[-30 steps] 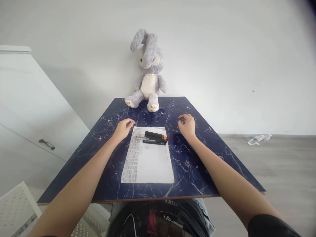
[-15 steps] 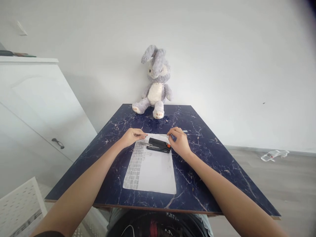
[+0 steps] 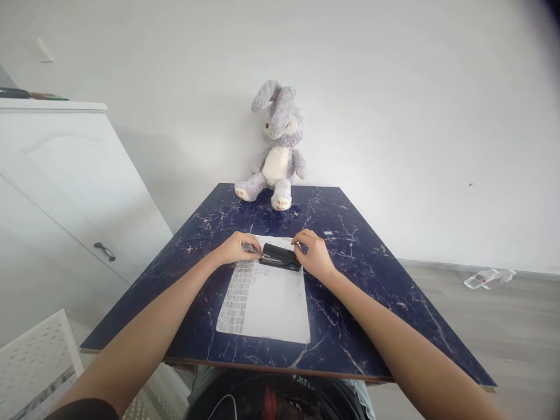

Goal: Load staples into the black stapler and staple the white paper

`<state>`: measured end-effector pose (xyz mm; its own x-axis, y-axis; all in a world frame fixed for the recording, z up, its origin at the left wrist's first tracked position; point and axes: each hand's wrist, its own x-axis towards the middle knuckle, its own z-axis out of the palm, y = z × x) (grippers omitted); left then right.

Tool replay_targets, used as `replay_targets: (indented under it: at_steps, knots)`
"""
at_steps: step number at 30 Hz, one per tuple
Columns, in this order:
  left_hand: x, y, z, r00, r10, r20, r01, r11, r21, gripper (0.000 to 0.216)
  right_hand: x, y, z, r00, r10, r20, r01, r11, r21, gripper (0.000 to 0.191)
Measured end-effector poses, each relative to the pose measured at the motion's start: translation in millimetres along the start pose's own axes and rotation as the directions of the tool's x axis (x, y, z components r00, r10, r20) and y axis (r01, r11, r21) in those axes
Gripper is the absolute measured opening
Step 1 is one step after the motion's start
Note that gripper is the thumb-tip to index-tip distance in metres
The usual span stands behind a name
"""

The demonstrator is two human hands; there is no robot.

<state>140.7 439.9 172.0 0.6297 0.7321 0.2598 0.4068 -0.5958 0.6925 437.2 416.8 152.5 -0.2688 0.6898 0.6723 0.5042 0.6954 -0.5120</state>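
Observation:
A black stapler [image 3: 280, 258] lies across a white sheet of paper [image 3: 275, 309], its metal rail sticking out to the left. At that left end my left hand [image 3: 240, 247] is closed, thumb and fingers pinching the metal rail. My right hand [image 3: 312, 251] is at the stapler's right end, its fingers bent and closed around the orange end piece, which they mostly cover. The sheet has grey printed or pencilled blocks down its left side.
The dark blue marbled table [image 3: 350, 291] carries a small white piece [image 3: 328, 233] beyond my right hand. A plush rabbit [image 3: 277, 157] sits at its far edge against the wall. A white cabinet [image 3: 65, 192] stands left, and a clear plastic item [image 3: 489, 278] lies on the floor right.
My left hand has moved from the sheet's top edge down to the stapler's metal rail and taken hold of it. My right hand has shifted slightly left and closed over the orange end.

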Motion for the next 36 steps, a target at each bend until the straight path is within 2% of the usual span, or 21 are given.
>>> replay_targets:
  at_steps: [8,14,22,36]
  knots:
    - [1.1,-3.8,5.2,1.000,0.016,0.006,-0.015,0.999,-0.050,0.016,-1.0,2.3,1.3,1.000,0.007,0.006,-0.007,1.000,0.008,0.024]
    - [1.6,-6.3,3.5,0.999,-0.030,-0.019,0.029,0.996,-0.083,0.020,-0.6,3.3,2.3,1.000,0.000,0.007,-0.001,1.000,0.014,0.023]
    - [1.9,-4.3,3.2,0.999,-0.026,0.030,0.029,0.995,-0.092,0.017,-0.7,5.0,1.8,1.000,0.010,0.011,-0.011,1.000,0.013,0.023]
    - [2.5,-7.5,3.1,0.999,-0.025,0.038,0.027,0.998,-0.054,0.015,-1.3,5.1,2.9,1.000,0.012,0.014,-0.012,1.000,0.016,0.021]
